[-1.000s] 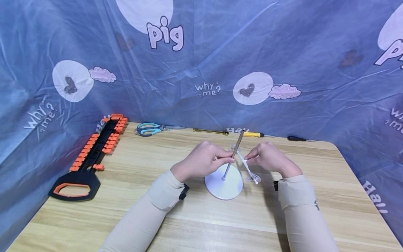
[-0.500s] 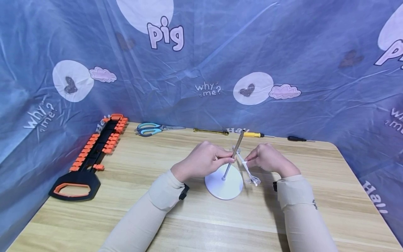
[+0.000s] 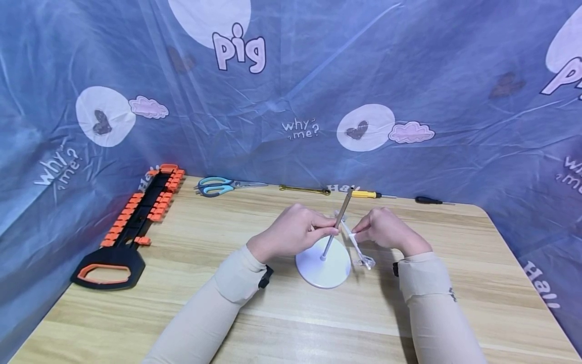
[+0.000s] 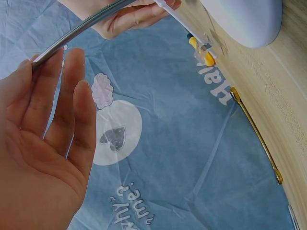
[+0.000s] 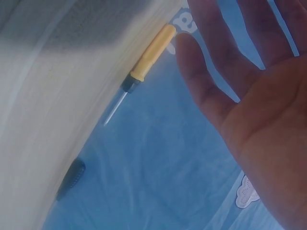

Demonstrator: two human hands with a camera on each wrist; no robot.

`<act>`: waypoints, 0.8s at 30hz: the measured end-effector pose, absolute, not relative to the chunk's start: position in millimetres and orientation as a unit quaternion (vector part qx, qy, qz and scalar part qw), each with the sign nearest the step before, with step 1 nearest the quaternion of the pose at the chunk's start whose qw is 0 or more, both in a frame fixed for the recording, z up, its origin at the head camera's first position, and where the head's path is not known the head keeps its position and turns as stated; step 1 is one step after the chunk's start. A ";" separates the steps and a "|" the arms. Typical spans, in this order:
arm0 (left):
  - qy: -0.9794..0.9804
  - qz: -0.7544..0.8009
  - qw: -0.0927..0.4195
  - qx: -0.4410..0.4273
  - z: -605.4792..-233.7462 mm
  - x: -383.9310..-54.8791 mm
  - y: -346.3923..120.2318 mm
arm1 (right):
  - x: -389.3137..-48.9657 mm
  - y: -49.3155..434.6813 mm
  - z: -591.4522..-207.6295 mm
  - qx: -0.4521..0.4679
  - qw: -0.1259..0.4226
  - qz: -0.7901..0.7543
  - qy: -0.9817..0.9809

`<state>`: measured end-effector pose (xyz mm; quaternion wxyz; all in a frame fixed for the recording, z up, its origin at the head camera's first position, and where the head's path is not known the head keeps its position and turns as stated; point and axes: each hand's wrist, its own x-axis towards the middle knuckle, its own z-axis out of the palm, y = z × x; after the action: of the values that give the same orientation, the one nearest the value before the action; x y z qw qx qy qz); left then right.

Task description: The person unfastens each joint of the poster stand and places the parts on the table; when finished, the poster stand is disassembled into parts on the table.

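A slim metal rod [image 3: 344, 207] rises from a round white base [image 3: 323, 275] on the table. My left hand [image 3: 295, 230] pinches the rod partway up between thumb and index finger; in the left wrist view its other fingers [image 4: 72, 72] are spread off the metal. Just right of the rod, my right hand [image 3: 386, 230] pinches a thin white stick [image 3: 356, 246] with clear plastic pieces at both ends, slanted beside the rod over the base's right side. The right wrist view shows the right palm [image 5: 273, 129], but the stick is out of that frame.
Along the back edge lie blue-handled scissors [image 3: 215, 187], a gold wrench [image 3: 304, 190], a yellow screwdriver [image 3: 365, 194] and a black screwdriver [image 3: 429, 200]. At left is a black rack with orange clips [image 3: 136, 217]. A blue printed cloth [image 3: 273, 101] hangs behind.
The right hand has shifted slightly left, and the white stick's lower end has swung a little down and toward the base. My left hand keeps its pinch on the rod.
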<state>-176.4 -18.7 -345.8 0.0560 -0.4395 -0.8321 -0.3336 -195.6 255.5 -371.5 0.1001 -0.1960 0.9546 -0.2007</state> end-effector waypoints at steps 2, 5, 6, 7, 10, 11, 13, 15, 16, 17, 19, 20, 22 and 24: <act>-0.832 -0.333 0.056 -0.440 -345.8 -176.6 -18.6 | -195.9 255.3 -372.4 -0.197 0.099 -0.199 0.955; -0.832 -0.332 0.056 -0.441 -345.6 -176.8 -18.5 | -196.1 254.7 -373.1 -0.197 0.097 -0.195 0.956; -0.832 -0.332 0.054 -0.441 -345.4 -176.7 -18.5 | -196.1 254.5 -373.2 -0.197 0.097 -0.193 0.956; -0.832 -0.332 0.053 -0.441 -345.2 -176.6 -18.5 | -196.1 254.3 -373.4 -0.196 0.097 -0.192 0.957; -0.832 -0.333 0.051 -0.441 -345.0 -176.3 -18.5 | -196.2 253.7 -373.5 -0.192 0.099 -0.190 0.958; -0.832 -0.333 0.052 -0.441 -344.9 -176.3 -18.6 | -196.3 253.5 -373.5 -0.190 0.100 -0.191 0.958; -0.832 -0.332 0.054 -0.441 -345.2 -176.4 -18.4 | -196.3 253.2 -373.6 -0.188 0.102 -0.192 0.958; -0.832 -0.331 0.056 -0.441 -345.5 -176.4 -18.3 | -196.3 253.2 -373.8 -0.187 0.104 -0.193 0.958; -0.832 -0.331 0.056 -0.441 -345.5 -176.4 -18.2 | -196.3 253.3 -374.0 -0.186 0.104 -0.193 0.958; -0.832 -0.332 0.055 -0.441 -345.6 -176.3 -18.1 | -196.2 253.3 -374.1 -0.186 0.105 -0.194 0.958; -0.832 -0.334 0.055 -0.440 -345.9 -176.2 -18.0 | -196.3 253.3 -374.2 -0.184 0.106 -0.194 0.958; -0.832 -0.335 0.054 -0.440 -346.0 -176.3 -18.0 | -196.3 253.3 -374.3 -0.183 0.106 -0.195 0.958; -0.831 -0.337 0.055 -0.440 -346.2 -176.3 -17.9 | -196.3 253.1 -374.2 -0.182 0.106 -0.194 0.958; -0.831 -0.336 0.056 -0.440 -346.3 -176.3 -17.9 | -196.3 252.9 -374.1 -0.183 0.106 -0.192 0.958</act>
<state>-176.3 -17.9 -346.3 0.0561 -0.4401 -0.8306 -0.3365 -196.3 252.9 -374.1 0.1056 -0.1829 0.9584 -0.1919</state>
